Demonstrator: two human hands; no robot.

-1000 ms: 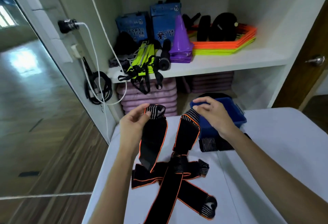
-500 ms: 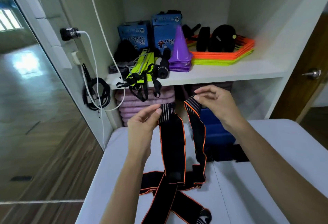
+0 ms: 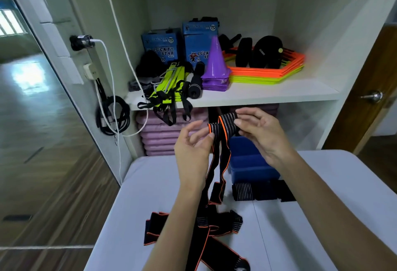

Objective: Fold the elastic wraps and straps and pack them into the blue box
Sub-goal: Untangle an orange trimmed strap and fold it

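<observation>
Straps (image 3: 206, 236) in black with orange edges lie crossed in a pile on the near part of the white table (image 3: 322, 217). Just past them, a dark striped wrap (image 3: 263, 191) lies flat, touching the front of the blue box (image 3: 251, 164).

One long strap (image 3: 217, 163) hangs down from the person's hands to the pile. A second ago its two ends were held low and apart, close to the table. Now both hands have come up high, in front of the shelf, and the two striped ends are pressed together. That looks like the first fold of this strap: end meets end, and the rest hangs in a loop. It is not yet small enough for the box, so it likely needs more folds. None of the wraps on the table are packed yet.

The left hand (image 3: 194, 148) is turned palm up and pinches one striped end between thumb and fingers. The right hand (image 3: 261, 133) reaches in from the other side and pinches the other striped end, with its other fingers loosely spread. Both arms are bent and lifted off the table.

Farther back, a purple cone (image 3: 215, 61) and orange hoops (image 3: 266, 70) sit on the shelf.
</observation>
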